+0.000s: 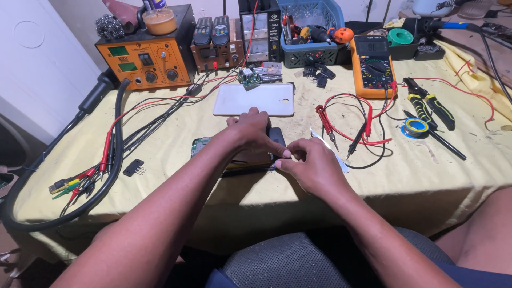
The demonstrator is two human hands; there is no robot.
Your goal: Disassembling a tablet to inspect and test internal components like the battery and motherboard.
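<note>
While pressing down near the tabletop's front edge, left hand (250,130) flat, fingers bent over a small dark gadget (276,140); right hand (312,165) pinching its near side. White cover (254,100) just behind.

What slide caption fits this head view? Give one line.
Left hand and right hand work on an opened device beside a multimeter.

electronics repair workbench: orange soldering station (145,56) at bench's back left; right of it bench power supply (217,49), parts basket (311,33), orange multimeter (373,65), solder spool (415,127).
</note>
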